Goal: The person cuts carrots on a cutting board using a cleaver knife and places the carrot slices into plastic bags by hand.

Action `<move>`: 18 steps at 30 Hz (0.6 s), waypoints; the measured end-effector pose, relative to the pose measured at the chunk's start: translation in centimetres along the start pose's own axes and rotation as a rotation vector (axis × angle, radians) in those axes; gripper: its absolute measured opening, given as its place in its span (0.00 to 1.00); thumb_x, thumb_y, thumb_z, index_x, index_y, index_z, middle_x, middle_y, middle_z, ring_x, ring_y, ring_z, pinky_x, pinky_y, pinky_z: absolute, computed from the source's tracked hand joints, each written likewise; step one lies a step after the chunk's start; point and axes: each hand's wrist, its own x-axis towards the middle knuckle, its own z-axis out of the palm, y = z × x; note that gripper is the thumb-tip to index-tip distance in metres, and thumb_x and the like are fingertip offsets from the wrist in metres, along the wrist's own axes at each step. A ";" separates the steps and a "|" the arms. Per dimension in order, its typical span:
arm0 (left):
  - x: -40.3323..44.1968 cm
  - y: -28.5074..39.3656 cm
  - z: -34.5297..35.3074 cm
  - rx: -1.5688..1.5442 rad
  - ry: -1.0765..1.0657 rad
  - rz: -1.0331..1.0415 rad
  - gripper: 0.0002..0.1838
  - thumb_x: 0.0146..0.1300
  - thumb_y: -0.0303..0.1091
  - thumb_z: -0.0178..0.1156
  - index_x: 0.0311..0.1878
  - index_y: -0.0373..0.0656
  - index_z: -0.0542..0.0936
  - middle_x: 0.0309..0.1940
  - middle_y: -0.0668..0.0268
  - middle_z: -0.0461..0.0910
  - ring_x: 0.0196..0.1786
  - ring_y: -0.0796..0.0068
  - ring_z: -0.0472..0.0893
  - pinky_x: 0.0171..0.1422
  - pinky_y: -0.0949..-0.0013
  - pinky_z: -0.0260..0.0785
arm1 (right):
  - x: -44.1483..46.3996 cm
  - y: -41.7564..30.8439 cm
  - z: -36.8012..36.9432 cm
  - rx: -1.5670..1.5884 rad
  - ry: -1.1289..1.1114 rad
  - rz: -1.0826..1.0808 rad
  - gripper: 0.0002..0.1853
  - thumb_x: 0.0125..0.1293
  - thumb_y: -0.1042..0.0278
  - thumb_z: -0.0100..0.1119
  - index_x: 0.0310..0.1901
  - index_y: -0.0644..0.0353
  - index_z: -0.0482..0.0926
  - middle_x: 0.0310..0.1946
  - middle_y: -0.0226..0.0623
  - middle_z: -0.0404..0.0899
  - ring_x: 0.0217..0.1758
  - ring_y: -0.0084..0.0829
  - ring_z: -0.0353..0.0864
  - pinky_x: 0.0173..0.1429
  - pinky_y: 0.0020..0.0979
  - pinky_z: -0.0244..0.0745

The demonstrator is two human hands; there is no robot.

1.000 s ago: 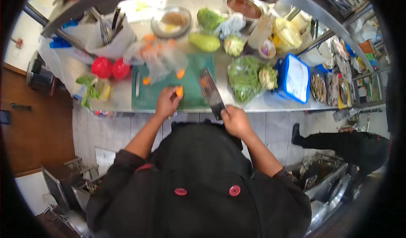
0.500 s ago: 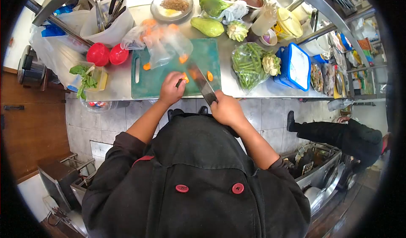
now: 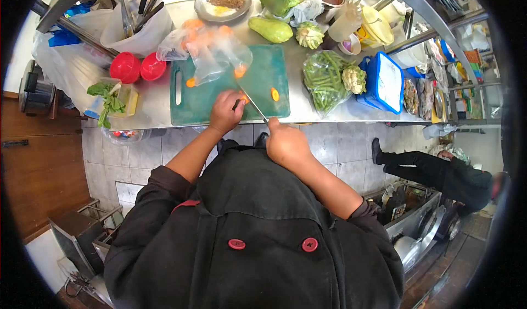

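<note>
My right hand (image 3: 287, 143) grips a kitchen knife (image 3: 254, 104) by its handle. Its blade is seen nearly edge-on and slants up and left across the green cutting board (image 3: 269, 70). Beside the blade, my left hand (image 3: 225, 111) is closed on a piece of carrot (image 3: 245, 98), mostly hidden by the fingers. One orange carrot slice (image 3: 275, 94) lies on the board to the right of the knife, and another carrot piece (image 3: 191, 82) on the left. A clear plastic bag (image 3: 211, 62) holding carrots overlaps the board's far edge.
Behind the board are a metal plate (image 3: 200, 9) of brown food and a pale green squash (image 3: 270, 30). Bagged green beans (image 3: 324, 81), a cauliflower (image 3: 354, 79) and a blue-rimmed tub (image 3: 384, 84) stand right. Red bowls (image 3: 125, 68) sit left. Another person (image 3: 466, 182) is at far right.
The knife has moved left to my left hand, and its blade has turned from showing its flat side to nearly edge-on. My right hand has shifted slightly left.
</note>
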 end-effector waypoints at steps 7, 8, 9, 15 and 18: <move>-0.2 -0.3 0.1 0.020 -0.065 -0.043 0.09 0.54 0.27 0.66 0.39 0.41 0.81 0.40 0.56 0.80 0.46 0.52 0.78 0.51 0.57 0.72 | 0.5 -0.7 -1.4 0.029 -0.159 0.072 0.14 0.62 0.73 0.45 0.48 0.69 0.71 0.38 0.57 0.83 0.44 0.52 0.84 0.48 0.49 0.78; -0.2 -0.4 0.2 0.020 -0.066 -0.033 0.09 0.55 0.27 0.66 0.39 0.41 0.81 0.40 0.56 0.80 0.45 0.52 0.78 0.51 0.57 0.72 | 0.6 -0.8 -1.6 0.032 -0.163 0.074 0.14 0.62 0.73 0.45 0.48 0.69 0.71 0.38 0.57 0.83 0.44 0.52 0.84 0.48 0.49 0.78; -0.2 -0.5 0.2 0.019 -0.065 -0.022 0.08 0.55 0.27 0.66 0.39 0.41 0.81 0.40 0.56 0.81 0.45 0.52 0.78 0.51 0.57 0.72 | 0.8 -0.9 -1.7 0.032 -0.166 0.074 0.13 0.63 0.73 0.45 0.47 0.69 0.71 0.38 0.57 0.83 0.43 0.53 0.84 0.48 0.49 0.78; 0.2 0.1 -0.2 0.054 -0.084 -0.036 0.07 0.57 0.29 0.65 0.39 0.42 0.81 0.41 0.57 0.81 0.46 0.52 0.78 0.51 0.57 0.72 | 2.3 -0.9 -0.8 0.026 -0.168 0.072 0.12 0.63 0.73 0.44 0.45 0.69 0.71 0.36 0.58 0.83 0.42 0.54 0.84 0.48 0.51 0.78; 0.0 -0.2 -0.2 0.062 -0.104 -0.062 0.07 0.58 0.30 0.64 0.40 0.42 0.81 0.40 0.57 0.81 0.46 0.52 0.78 0.52 0.56 0.72 | 4.4 0.0 1.9 0.057 -0.127 0.060 0.12 0.63 0.73 0.45 0.45 0.69 0.71 0.36 0.58 0.83 0.43 0.55 0.84 0.48 0.50 0.78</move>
